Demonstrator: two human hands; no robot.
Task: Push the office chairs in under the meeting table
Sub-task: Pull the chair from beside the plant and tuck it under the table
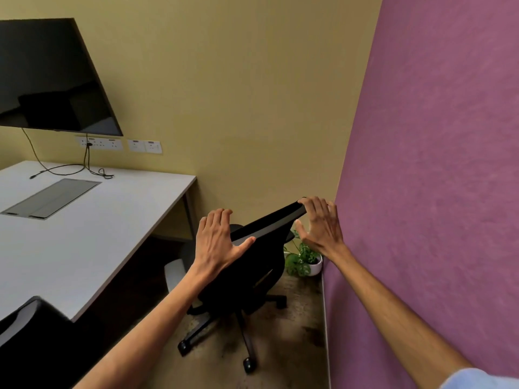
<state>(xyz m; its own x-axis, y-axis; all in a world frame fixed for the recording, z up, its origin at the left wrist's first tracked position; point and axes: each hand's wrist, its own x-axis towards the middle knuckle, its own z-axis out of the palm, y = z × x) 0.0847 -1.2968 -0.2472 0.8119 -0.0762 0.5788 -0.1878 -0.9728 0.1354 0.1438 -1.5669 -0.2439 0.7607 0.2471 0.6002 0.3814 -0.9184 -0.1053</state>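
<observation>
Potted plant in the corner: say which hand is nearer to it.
Right. The right hand grips the chair back just above the potted plant; the left hand rests farther along, toward the table.

Black office chair [247, 276] on castors stands tilted beside the white meeting table [84, 234]; not under it.

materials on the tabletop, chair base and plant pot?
Tabletop: looks like matte white laminate over board, with a flat even sheen and a thin square edge; the core is not visible.
Chair base: probably black moulded plastic, with a dull finish, rounded spokes and small castors.
Plant pot: glossy white, ceramic or glazed plastic; cannot tell which.
</observation>
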